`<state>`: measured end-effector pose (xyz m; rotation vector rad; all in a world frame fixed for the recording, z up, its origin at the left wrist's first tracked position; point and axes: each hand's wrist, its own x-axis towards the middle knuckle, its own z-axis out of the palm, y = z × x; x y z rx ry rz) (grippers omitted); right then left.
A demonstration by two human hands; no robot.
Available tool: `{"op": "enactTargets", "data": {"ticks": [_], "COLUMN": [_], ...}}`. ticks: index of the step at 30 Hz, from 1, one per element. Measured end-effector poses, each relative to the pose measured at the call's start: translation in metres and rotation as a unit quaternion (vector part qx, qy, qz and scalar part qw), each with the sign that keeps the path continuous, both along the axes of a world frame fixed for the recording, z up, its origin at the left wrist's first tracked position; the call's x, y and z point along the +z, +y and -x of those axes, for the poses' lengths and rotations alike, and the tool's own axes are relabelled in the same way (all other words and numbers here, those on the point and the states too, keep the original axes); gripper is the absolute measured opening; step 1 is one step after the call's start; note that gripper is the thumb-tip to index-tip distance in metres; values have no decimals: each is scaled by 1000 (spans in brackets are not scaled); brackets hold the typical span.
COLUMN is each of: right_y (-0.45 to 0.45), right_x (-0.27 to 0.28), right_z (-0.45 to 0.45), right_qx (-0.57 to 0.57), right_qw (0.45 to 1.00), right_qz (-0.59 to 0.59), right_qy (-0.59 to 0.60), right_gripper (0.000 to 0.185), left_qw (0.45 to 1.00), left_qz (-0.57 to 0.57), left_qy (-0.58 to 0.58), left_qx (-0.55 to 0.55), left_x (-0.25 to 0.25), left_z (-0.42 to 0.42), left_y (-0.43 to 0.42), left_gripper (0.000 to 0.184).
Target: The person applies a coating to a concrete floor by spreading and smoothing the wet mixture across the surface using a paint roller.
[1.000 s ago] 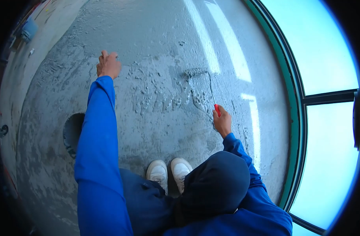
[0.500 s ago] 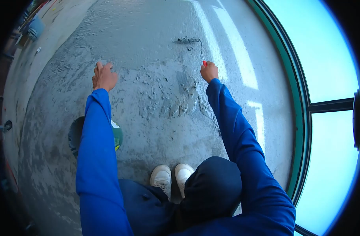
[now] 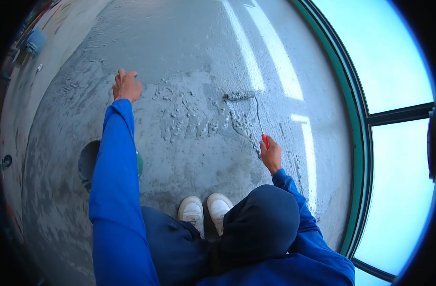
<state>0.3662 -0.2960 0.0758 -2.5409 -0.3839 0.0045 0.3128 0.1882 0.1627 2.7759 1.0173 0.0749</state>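
While gripping the roller [image 3: 239, 96] by its red handle [image 3: 265, 141] in the right hand [image 3: 271, 155], rests its coated head against the floor [image 3: 199, 164] beside lumpy grey material [image 3: 191, 123]. Extends the left hand [image 3: 127, 87] forward, fingers bent, but cannot tell if grasping anything; shows a bucket [image 3: 87, 163] partly hidden behind the left sleeve [image 3: 115, 190], left of the white shoes [image 3: 190, 211].

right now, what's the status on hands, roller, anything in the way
Right hand gripping roller by its red handle; left hand holding no visible tool; bucket partly behind left sleeve.
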Motion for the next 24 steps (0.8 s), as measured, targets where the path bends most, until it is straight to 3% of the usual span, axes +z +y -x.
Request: {"op": "enactTargets", "data": {"ticks": [5, 9, 13, 15, 16, 22, 24], "right_y": [17, 72, 137, 151, 156, 119, 84], "right_x": [2, -30, -25, -27, -26, -30, -27], "right_z": [-7, -89, -192, -227, -238, -222, -181], "right_qx": [4, 31, -35, -21, -35, 18, 59], "right_qw": [1000, 998, 998, 999, 999, 998, 995], "right_qz": [11, 7, 26, 30, 4, 52, 60], "right_qy": [11, -50, 49, -6, 25, 17, -48], "right_gripper": [29, 25, 28, 30, 29, 29, 28], "left_qw": [1000, 1000, 999, 998, 997, 998, 998], "left_qz": [19, 9, 3, 19, 29, -5, -30], "left_qy": [10, 25, 40, 44, 47, 46, 46], "left_qx": [-8, 10, 30, 41, 46, 48, 25], "left_x": [6, 13, 5, 15, 17, -13, -26], "left_z": [-7, 2, 15, 21, 22, 24, 20], "left_y": [-11, -9, 6, 3, 2, 24, 37], "left_gripper": [29, 30, 31, 31, 31, 32, 32]}}
